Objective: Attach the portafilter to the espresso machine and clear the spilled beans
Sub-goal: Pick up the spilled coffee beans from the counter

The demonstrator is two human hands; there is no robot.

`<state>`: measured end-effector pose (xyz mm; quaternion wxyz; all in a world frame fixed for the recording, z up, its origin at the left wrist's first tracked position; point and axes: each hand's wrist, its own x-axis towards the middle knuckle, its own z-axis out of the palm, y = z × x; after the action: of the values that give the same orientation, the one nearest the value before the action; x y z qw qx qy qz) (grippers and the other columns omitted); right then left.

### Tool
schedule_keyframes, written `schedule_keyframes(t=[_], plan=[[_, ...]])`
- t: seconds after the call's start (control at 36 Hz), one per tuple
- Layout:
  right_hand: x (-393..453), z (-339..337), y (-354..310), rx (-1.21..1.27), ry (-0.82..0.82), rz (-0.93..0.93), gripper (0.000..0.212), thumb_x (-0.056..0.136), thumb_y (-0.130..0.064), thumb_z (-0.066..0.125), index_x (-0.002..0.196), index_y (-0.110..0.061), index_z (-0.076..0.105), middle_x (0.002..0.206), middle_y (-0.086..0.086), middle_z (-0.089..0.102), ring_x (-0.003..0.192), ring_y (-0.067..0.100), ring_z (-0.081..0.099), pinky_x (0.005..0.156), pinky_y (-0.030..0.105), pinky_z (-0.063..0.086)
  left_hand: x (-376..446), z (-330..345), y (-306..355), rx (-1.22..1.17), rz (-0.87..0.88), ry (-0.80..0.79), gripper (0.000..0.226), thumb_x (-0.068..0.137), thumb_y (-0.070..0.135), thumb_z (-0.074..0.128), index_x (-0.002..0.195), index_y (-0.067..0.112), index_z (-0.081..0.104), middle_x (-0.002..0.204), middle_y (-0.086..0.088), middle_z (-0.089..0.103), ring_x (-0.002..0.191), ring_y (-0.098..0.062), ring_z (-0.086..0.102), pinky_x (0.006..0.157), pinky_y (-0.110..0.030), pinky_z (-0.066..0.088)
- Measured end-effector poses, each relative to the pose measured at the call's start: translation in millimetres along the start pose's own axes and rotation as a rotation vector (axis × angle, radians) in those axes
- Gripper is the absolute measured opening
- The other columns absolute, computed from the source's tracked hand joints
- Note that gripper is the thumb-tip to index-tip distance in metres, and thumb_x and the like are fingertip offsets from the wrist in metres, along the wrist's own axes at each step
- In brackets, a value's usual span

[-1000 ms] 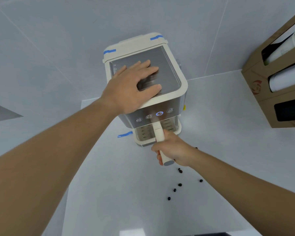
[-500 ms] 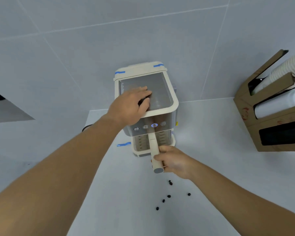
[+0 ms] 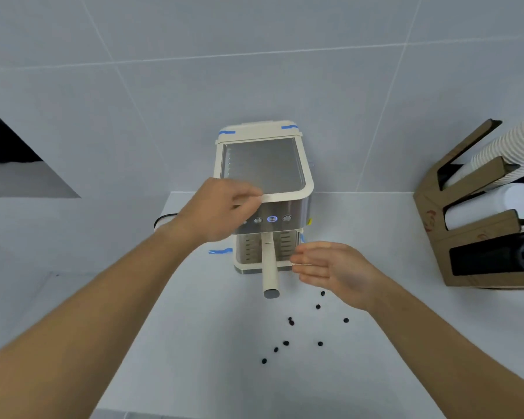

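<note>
The portafilter is seen at frame centre between two empty hands: left hand loosely curled, right hand spread flat

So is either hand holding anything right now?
No. The right hand is open beside the portafilter handle; the left hand grips nothing.

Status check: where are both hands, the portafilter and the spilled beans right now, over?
Left hand open at espresso machine front edge. Right hand open, off portafilter handle, which juts from the machine. Beans scattered on counter, uncleared.
</note>
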<state>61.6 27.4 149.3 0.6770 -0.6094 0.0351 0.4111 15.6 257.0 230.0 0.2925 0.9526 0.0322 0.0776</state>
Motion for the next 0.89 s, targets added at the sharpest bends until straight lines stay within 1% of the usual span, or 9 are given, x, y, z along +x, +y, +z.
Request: schedule_keyframes(t=[0.06, 0.08, 0.17, 0.25, 0.31, 0.36, 0.56, 0.67, 0.89], plan=[[-8, -6, -6, 0.026, -0.003, -0.029, 0.021, 0.094, -0.008, 0.058, 0.112, -0.003, 0.067, 0.107, 0.016, 0.076, 0.099, 0.027, 0.073, 0.089, 0.038, 0.056, -19, 3, 2, -0.176, -0.075, 0.077, 0.017, 0.093, 0.022, 0.061, 0.101, 0.022, 0.076, 0.093, 0.015, 0.073, 0.088, 0.002, 0.066, 0.078, -0.008, 0.048], [-12, -8, -9, 0.047, 0.000, -0.043, 0.020, 0.094, -0.008, 0.058, 0.111, -0.003, 0.067, 0.106, 0.016, 0.076, 0.099, 0.028, 0.073, 0.089, 0.038, 0.056, -28, 7, 2, -0.260, -0.110, 0.117, 0.015, 0.092, 0.021, 0.063, 0.100, 0.023, 0.076, 0.094, 0.016, 0.073, 0.087, 0.003, 0.067, 0.078, -0.007, 0.047], [-23, -18, -13, 0.104, 0.014, -0.076, 0.020, 0.096, -0.010, 0.054, 0.111, -0.002, 0.066, 0.105, 0.017, 0.076, 0.098, 0.028, 0.074, 0.085, 0.037, 0.056, -56, 25, 0, -0.505, -0.210, 0.167, 0.014, 0.091, 0.018, 0.065, 0.093, 0.026, 0.077, 0.092, 0.011, 0.076, 0.090, -0.007, 0.070, 0.085, -0.020, 0.052], [-33, -27, -14, 0.113, 0.017, -0.093, 0.021, 0.097, -0.013, 0.052, 0.110, -0.004, 0.066, 0.103, 0.014, 0.077, 0.095, 0.025, 0.075, 0.082, 0.035, 0.056, -81, 46, 0, -0.748, -0.312, 0.180, 0.025, 0.093, 0.012, 0.062, 0.085, 0.028, 0.079, 0.089, 0.000, 0.077, 0.088, -0.019, 0.071, 0.084, -0.030, 0.056], [-37, -34, -12, 0.116, 0.035, -0.099, 0.021, 0.097, -0.014, 0.053, 0.109, -0.004, 0.067, 0.101, 0.014, 0.077, 0.094, 0.026, 0.075, 0.082, 0.035, 0.056, -94, 59, -1, -0.865, -0.396, 0.180, 0.023, 0.094, 0.009, 0.058, 0.088, 0.018, 0.078, 0.087, -0.005, 0.076, 0.085, -0.022, 0.071, 0.083, -0.034, 0.056], [-41, -42, -8, 0.110, 0.056, -0.092, 0.021, 0.096, -0.014, 0.054, 0.110, -0.003, 0.066, 0.102, 0.015, 0.077, 0.095, 0.026, 0.075, 0.082, 0.035, 0.056, -106, 73, -2, -0.952, -0.485, 0.166, 0.020, 0.096, 0.009, 0.056, 0.094, 0.010, 0.075, 0.089, -0.005, 0.076, 0.085, -0.022, 0.072, 0.083, -0.036, 0.056], [-40, -66, 17, -0.009, 0.154, -0.046, 0.020, 0.095, -0.012, 0.057, 0.110, -0.003, 0.068, 0.106, 0.017, 0.074, 0.096, 0.028, 0.074, 0.085, 0.037, 0.056, -144, 109, -20, -1.056, -0.711, 0.148, 0.022, 0.098, 0.013, 0.053, 0.098, 0.006, 0.074, 0.096, -0.012, 0.076, 0.090, -0.027, 0.072, 0.078, -0.030, 0.059], [-37, -73, 37, -0.087, 0.179, 0.016, 0.017, 0.094, -0.011, 0.059, 0.107, -0.004, 0.069, 0.106, 0.018, 0.072, 0.098, 0.032, 0.071, 0.088, 0.040, 0.055, -167, 125, -33, -1.033, -0.792, 0.129, 0.019, 0.096, 0.012, 0.057, 0.098, 0.005, 0.074, 0.097, -0.015, 0.075, 0.093, -0.031, 0.071, 0.082, -0.033, 0.058], [-17, -67, 74, -0.256, 0.145, 0.170, 0.014, 0.091, -0.014, 0.065, 0.102, -0.007, 0.070, 0.104, 0.018, 0.071, 0.093, 0.031, 0.071, 0.086, 0.038, 0.057, -203, 157, -51, -1.029, -0.995, 0.132, 0.017, 0.094, 0.012, 0.060, 0.096, 0.005, 0.075, 0.098, -0.017, 0.075, 0.097, -0.033, 0.070, 0.083, -0.035, 0.056]])
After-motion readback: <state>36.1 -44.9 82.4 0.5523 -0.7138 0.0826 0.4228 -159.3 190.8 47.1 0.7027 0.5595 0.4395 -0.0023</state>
